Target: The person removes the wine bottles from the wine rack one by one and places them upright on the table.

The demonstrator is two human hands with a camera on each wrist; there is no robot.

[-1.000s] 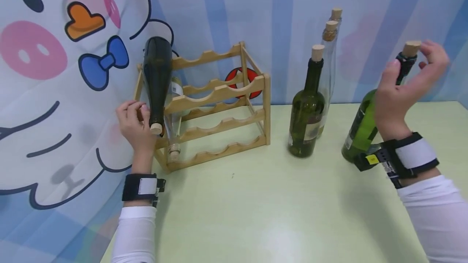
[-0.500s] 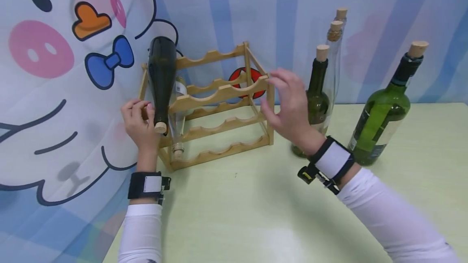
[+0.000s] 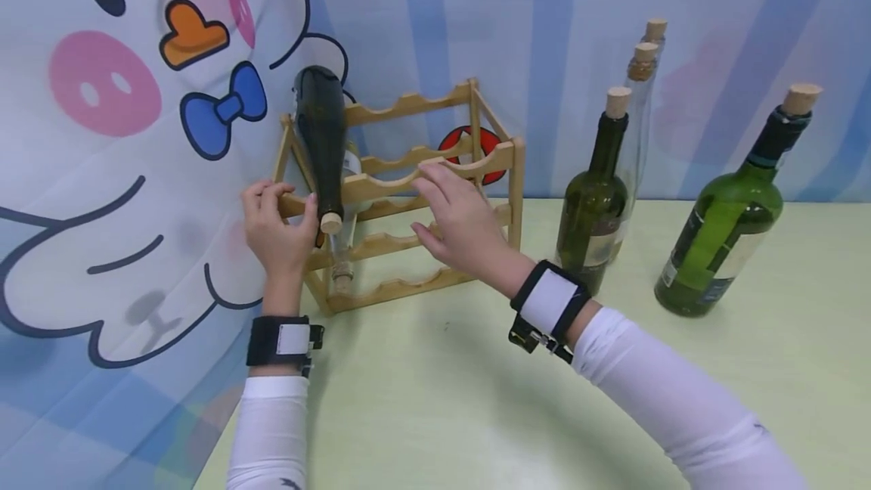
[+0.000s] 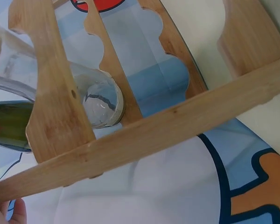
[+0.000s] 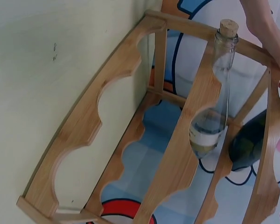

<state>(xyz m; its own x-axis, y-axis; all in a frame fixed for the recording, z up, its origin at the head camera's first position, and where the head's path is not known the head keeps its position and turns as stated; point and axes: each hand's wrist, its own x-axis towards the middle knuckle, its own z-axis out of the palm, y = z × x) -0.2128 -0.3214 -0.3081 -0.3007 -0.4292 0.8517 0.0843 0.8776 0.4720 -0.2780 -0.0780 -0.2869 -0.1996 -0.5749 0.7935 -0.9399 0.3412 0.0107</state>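
Observation:
A wooden wine rack (image 3: 370,186) stands at the left. A dark green bottle (image 3: 323,123) lies in its top left slot, cork toward me. Below, a clear bottle (image 5: 210,126) with a cork lies in the middle tier. My left hand (image 3: 275,229) grips the rack's front left corner beside the dark bottle's neck. In the left wrist view only a bit of its fingers (image 4: 18,212) shows by the post. My right hand (image 3: 469,233) is at the top front rail, fingertips right at its edge and thumb lower, apart from the fingers.
On the table (image 3: 435,399), right of the rack, stand a green bottle (image 3: 592,206), clear bottles (image 3: 638,112) behind it and another green bottle (image 3: 728,225) further right, all corked. A printed cloth (image 3: 544,13) hangs behind and at the left.
My right hand has left the far right green bottle and moved left to the rack's front rail. My left hand has stayed at the rack's corner. The view has shifted slightly.

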